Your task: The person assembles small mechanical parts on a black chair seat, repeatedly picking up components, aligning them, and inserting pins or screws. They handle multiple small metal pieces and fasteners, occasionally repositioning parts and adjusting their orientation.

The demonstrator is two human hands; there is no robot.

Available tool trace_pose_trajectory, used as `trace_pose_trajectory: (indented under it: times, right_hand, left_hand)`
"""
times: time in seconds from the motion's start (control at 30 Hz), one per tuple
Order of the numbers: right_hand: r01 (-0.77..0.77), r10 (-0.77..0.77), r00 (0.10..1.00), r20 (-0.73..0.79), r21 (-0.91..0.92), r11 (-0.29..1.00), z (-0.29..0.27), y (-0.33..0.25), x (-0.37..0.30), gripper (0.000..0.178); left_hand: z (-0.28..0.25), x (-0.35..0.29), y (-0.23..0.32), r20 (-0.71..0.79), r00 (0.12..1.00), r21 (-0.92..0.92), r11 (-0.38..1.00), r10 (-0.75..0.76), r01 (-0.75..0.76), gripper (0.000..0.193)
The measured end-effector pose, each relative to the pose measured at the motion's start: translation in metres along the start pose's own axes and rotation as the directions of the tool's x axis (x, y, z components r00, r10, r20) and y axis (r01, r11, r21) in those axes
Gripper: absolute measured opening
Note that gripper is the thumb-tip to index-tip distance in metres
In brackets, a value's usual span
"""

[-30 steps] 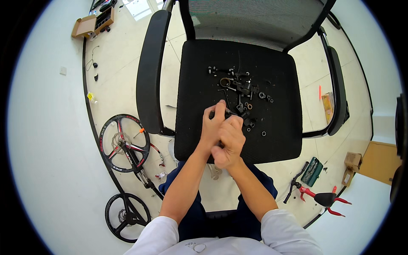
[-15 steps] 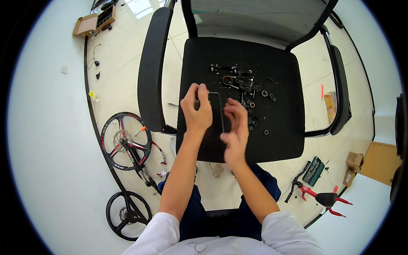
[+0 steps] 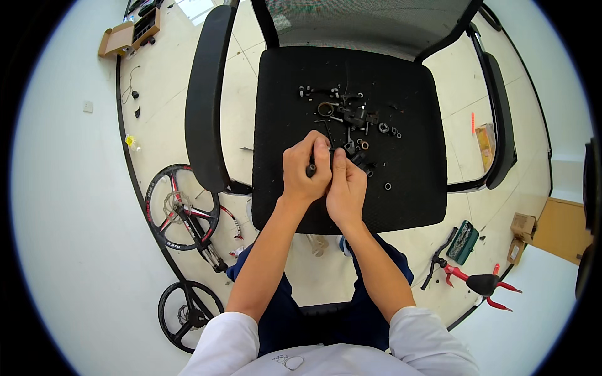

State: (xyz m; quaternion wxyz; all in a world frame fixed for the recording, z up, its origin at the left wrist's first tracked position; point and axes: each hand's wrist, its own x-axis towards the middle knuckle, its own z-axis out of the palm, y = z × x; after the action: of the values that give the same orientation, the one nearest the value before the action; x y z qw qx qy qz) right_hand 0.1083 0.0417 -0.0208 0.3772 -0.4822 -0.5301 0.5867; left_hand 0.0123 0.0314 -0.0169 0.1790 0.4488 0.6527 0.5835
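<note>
A wheel [image 3: 180,207] lies left; above the chair seat [image 3: 407,172], the left hand [image 3: 303,168] curls round a dark part [image 3: 311,170] — mostly hidden — beside the right hand [image 3: 347,190] (whose hold I can't tell); then loose metal parts [image 3: 355,117], a green case [image 3: 461,243].

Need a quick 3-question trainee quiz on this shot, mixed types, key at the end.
1. True or false: the small loose parts lie on the black chair seat.
2. Multiple choice: which of these is on the person's left?
A. the teal case
B. the black three-spoke wheel
C. the red forked frame piece
3. Open: what shows in the grip of the left hand, and where is the right hand?

Key:
1. True.
2. B.
3. A dark part with a round end showing, the rest hidden; the right hand is close beside the left, over the seat.
</note>
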Motion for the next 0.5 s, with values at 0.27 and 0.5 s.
trace_pose_trajectory:
  times: [0.27, 0.5]
  right_hand:
    - [0.543, -0.559, 0.829, 0.033, -0.285, 0.790, -0.004, 0.004, 0.018, 0.030]
    - [0.854, -0.820, 0.499, 0.280, -0.316, 0.412, -0.030, -0.002, 0.040, 0.022]
  left_hand:
    - [-0.003, 0.002, 0.023, 0.018, 0.975, -0.113, 0.968, -0.222, 0.222, 0.044]
    - [-0.031, 0.006, 0.042, 0.479, 0.700, -0.387, 0.588, -0.530, 0.710, 0.050]
